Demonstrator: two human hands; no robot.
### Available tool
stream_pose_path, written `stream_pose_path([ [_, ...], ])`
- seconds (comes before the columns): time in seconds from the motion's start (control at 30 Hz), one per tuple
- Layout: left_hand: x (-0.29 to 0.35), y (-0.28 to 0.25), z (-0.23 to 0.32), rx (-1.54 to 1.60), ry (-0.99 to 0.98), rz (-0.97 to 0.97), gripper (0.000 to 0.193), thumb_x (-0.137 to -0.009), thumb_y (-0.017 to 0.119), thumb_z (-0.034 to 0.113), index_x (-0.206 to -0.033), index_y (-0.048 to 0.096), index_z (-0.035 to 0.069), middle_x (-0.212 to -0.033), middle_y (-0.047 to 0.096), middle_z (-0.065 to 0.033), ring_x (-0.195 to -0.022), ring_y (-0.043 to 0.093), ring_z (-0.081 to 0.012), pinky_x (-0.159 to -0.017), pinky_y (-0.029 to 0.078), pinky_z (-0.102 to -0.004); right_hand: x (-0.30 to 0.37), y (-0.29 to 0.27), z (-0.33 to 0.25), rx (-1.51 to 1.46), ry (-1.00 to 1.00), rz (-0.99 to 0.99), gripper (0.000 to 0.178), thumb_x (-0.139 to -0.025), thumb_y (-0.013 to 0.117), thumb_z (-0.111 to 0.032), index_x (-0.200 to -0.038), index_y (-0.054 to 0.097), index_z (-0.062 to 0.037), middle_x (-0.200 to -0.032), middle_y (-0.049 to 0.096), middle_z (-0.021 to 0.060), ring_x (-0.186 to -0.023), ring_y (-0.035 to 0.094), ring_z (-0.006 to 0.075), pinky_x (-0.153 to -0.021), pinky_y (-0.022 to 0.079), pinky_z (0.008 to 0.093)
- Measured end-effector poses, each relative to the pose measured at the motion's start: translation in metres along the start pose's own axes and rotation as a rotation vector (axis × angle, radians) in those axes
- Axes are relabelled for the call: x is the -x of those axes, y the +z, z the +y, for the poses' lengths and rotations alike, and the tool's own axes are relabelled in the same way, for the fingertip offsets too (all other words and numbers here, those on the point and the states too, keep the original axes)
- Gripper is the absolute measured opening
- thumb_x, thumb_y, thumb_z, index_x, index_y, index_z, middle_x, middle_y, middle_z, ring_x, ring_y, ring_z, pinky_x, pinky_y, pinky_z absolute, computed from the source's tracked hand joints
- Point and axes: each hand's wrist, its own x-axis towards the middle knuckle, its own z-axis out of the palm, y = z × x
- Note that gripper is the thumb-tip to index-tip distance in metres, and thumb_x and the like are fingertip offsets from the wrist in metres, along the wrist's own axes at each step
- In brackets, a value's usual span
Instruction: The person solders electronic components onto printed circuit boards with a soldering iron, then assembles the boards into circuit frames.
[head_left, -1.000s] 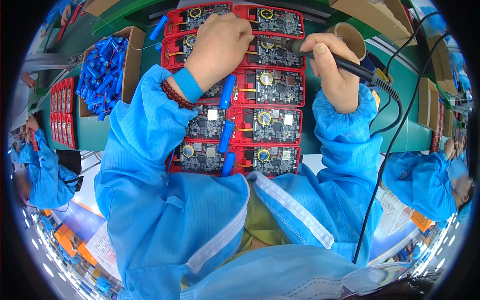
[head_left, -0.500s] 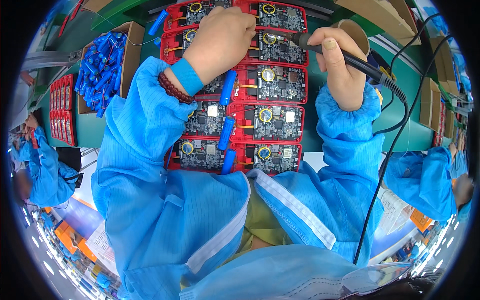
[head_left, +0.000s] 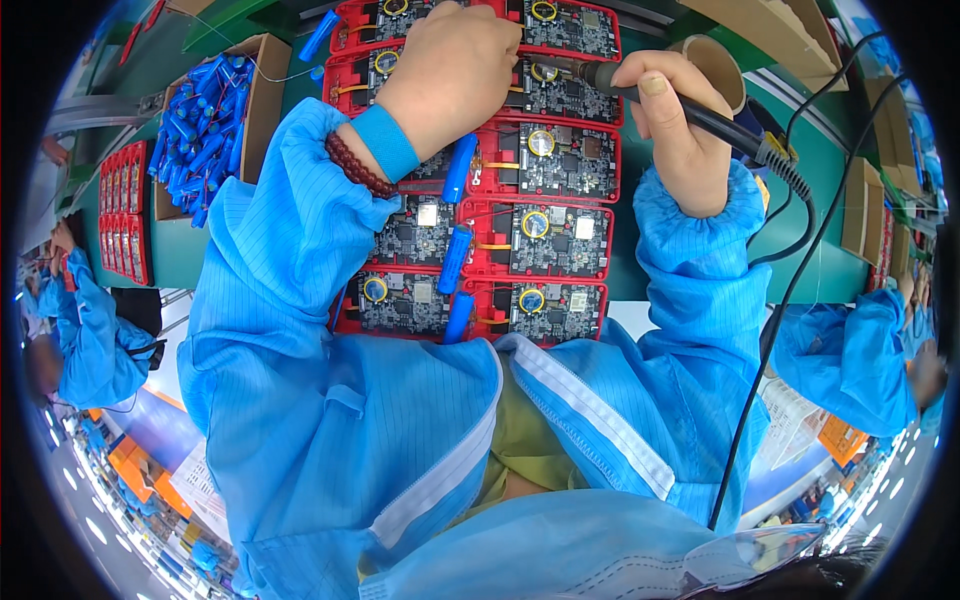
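My right hand (head_left: pixel 682 135) is closed around the handle of a black soldering iron (head_left: pixel 722 124). The iron's metal end points left over a circuit board (head_left: pixel 570 95) in the second row from the far end. My left hand (head_left: pixel 448 78), with a blue band and dark red beads at its wrist, reaches over the left column of boards. Its fingers are curled together close to the iron's tip; whatever they pinch is hidden. Red cases (head_left: pixel 612 205) hold the boards in two columns, each board with a yellow-ringed coin cell (head_left: pixel 536 224). Blue cylindrical batteries (head_left: pixel 459 168) lie between the columns.
A cardboard box (head_left: pixel 265 110) full of blue batteries stands at left, beside a stack of red cases (head_left: pixel 124 215). Behind my right hand is a round brown tub (head_left: pixel 722 68). The iron's black cable (head_left: pixel 770 335) runs down at right. Co-workers in blue sit at both sides.
Both hands keep nearly the same pose, with the iron over the same board. The whole view has shifted slightly.
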Motion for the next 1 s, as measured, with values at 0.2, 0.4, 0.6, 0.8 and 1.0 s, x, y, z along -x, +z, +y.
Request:
stream_pose_path([
  [0.2,0.0,0.001,0.0,-0.015,0.014,0.022,0.007,-0.08,0.058,0.01,-0.078,0.061,0.004,-0.078,0.058,-0.0124,-0.081,0.054,-0.0334,-0.074,0.043,-0.0435,0.005,-0.007,-0.01,-0.013,-0.008,0.064,0.021,-0.093,0.054,-0.019,-0.093,0.063,-0.001,-0.072,0.055,0.0008,-0.063,0.046,0.0058,-0.056,0.036,0.0212],
  [0.4,0.0,0.0,0.001,-0.028,-0.005,0.007,0.008,-0.08,0.058,0.011,-0.078,0.061,0.004,-0.08,0.06,-0.0122,-0.082,0.055,-0.0333,-0.074,0.044,-0.0441,0.015,-0.011,-0.02,-0.064,-0.085,0.16,0.023,-0.094,0.05,-0.019,-0.096,0.061,0.0016,-0.071,0.052,0.0015,-0.059,0.046,0.0065,-0.052,0.035,0.0217],
  [0.6,-0.002,0.009,0.0,-0.066,-0.099,-0.042,0.011,-0.082,0.055,0.012,-0.081,0.063,0.004,-0.081,0.061,-0.014,-0.082,0.058,-0.0335,-0.075,0.046,-0.044,0.033,-0.018,-0.034,-0.027,-0.112,0.227,0.027,-0.094,0.05,-0.022,-0.096,0.06,0.0025,-0.079,0.055,0.006,-0.062,0.051,0.0093,-0.056,0.039,0.0233],
  [0.8,0.004,-0.008,0.007,-0.049,-0.094,0.053,0.01,-0.079,0.057,0.012,-0.082,0.062,0.004,-0.08,0.061,-0.014,-0.082,0.058,-0.0312,-0.077,0.045,-0.041,0.037,-0.016,-0.044,-0.022,-0.125,0.306,0.043,-0.094,0.047,-0.042,-0.095,0.057,0.0003,-0.068,0.051,0.0075,-0.061,0.046,0.0132,-0.056,0.033,0.0255],
  [1.0,0.042,-0.089,-0.029,-0.126,0.151,0.239,0.01,-0.081,0.059,0.011,-0.087,0.065,0.005,-0.081,0.06,-0.0125,-0.084,0.057,-0.0309,-0.075,0.047,-0.0403,0.048,-0.023,-0.047,0.035,-0.105,0.355,0.049,-0.094,0.044,-0.047,-0.095,0.056,0.0005,-0.061,0.045,0.0061,-0.063,0.041,0.0148,-0.059,0.033,0.0283],
])
